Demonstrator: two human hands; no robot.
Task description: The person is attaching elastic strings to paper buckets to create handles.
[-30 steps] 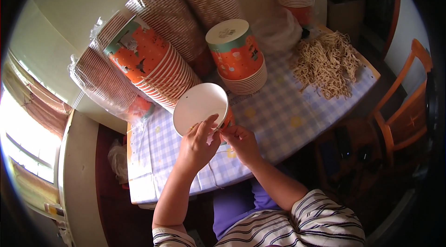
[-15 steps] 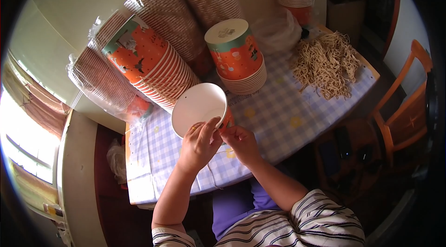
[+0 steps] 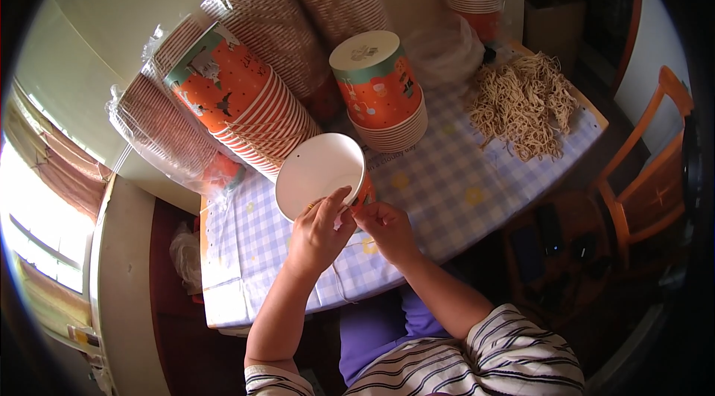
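Note:
A paper bucket (image 3: 316, 173), white inside and orange outside, lies tipped on the table with its mouth toward me. My left hand (image 3: 320, 228) grips its near rim, a finger reaching inside and the thumb on the outer wall. Close beside it, my right hand (image 3: 385, 228) has thumb and fingertips pinched together against the bucket's side. A thin beige cord (image 3: 339, 280) runs from between the hands down onto the tablecloth. The fingers partly hide where the cord meets the bucket.
Behind the bucket leans a stack of orange buckets (image 3: 231, 98); a shorter upside-down stack (image 3: 376, 91) stands right of it. Plastic-wrapped stacks (image 3: 261, 24) line the back. A heap of beige cords (image 3: 525, 102) lies on the checked tablecloth (image 3: 439, 202). A wooden chair (image 3: 648, 173) stands right.
Almost nothing differs. My fingers have shifted slightly at the bucket's rim, and the bucket stays in place.

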